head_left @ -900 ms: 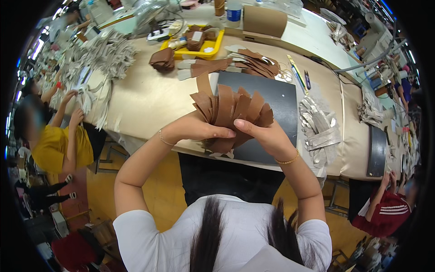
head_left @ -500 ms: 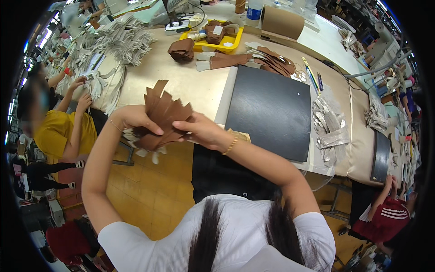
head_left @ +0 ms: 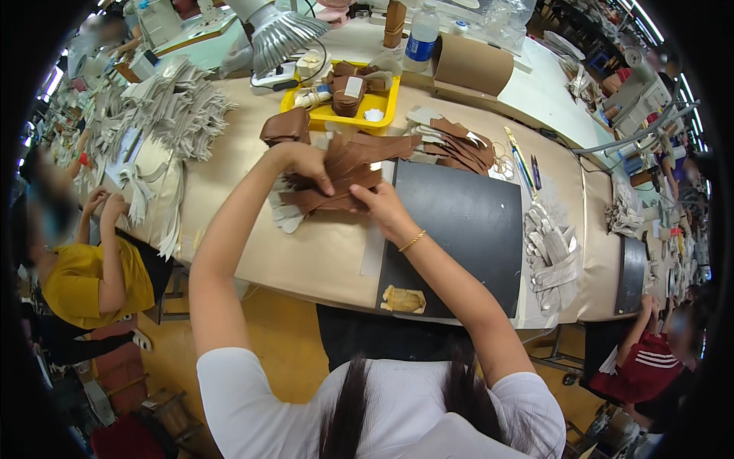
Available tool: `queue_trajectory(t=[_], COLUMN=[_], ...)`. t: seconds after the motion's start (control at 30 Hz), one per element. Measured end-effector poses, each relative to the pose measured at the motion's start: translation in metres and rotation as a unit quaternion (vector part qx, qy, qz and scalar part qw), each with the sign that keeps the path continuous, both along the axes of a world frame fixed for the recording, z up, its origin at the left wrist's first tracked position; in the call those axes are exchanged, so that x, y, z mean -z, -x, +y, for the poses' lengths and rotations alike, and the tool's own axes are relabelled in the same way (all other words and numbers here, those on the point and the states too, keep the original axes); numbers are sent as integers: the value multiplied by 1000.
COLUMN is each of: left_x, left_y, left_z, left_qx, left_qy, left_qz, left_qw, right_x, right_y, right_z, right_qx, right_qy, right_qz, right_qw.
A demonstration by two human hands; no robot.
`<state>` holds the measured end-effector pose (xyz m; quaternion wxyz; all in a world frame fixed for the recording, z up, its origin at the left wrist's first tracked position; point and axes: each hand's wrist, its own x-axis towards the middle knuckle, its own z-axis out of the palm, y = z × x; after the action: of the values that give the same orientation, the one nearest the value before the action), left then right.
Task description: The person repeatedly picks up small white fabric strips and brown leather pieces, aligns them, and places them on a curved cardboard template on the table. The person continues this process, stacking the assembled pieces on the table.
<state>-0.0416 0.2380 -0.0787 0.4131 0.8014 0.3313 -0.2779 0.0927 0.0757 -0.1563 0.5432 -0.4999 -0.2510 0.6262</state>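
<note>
Strips of brown leather-like material point(head_left: 355, 153) lie fanned between both hands in the head view, over the table point(head_left: 267, 256), left of a black board point(head_left: 459, 237); whether they touch the tabletop cannot be told. The left hand point(head_left: 310, 165) pinches the fan's left side, thumb on top; the right hand point(head_left: 387, 212) clasps its lower right edge, thumb likewise uppermost, and the undersides of both grips are hidden. The pieces look light, bendy and hard to break, though loose layers would probably slide over one another, so a broad pinch through the whole stack seems surest. The tabletop is smooth and beige, bearing a yellow tray point(head_left: 393, 105), a heap of off-white strips point(head_left: 183, 107) and silvery strips point(head_left: 550, 264). Beyond stands a metal-shaded lamp point(head_left: 283, 38); co-workers in yellow point(head_left: 99, 283) and dark red point(head_left: 650, 359) sit at either side of this crowded workroom.
</note>
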Motion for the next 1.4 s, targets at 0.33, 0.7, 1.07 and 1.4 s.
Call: queue_trajectory(t=[0.33,0.7,1.07,1.4], left_x=[18,23,84,89], left_y=[-83,-68,-38,-43], left_z=[43,24,-126,-109], left_qx=[104,-63,-78,-130], left_qy=[33,-331,-571,-589], left_qz=[-84,-388,-257,-217], left_qw=[990,858,776,767], right_x=[8,-39,-59,-75], right_y=[-69,-128,-181,-238], right_z=[12,-52,-80,-19], right_qx=[21,23,18,58], right_qy=[-9,-86,-111,-155], right_qz=[-76,-318,-365,-504], right_qw=[997,944,924,848])
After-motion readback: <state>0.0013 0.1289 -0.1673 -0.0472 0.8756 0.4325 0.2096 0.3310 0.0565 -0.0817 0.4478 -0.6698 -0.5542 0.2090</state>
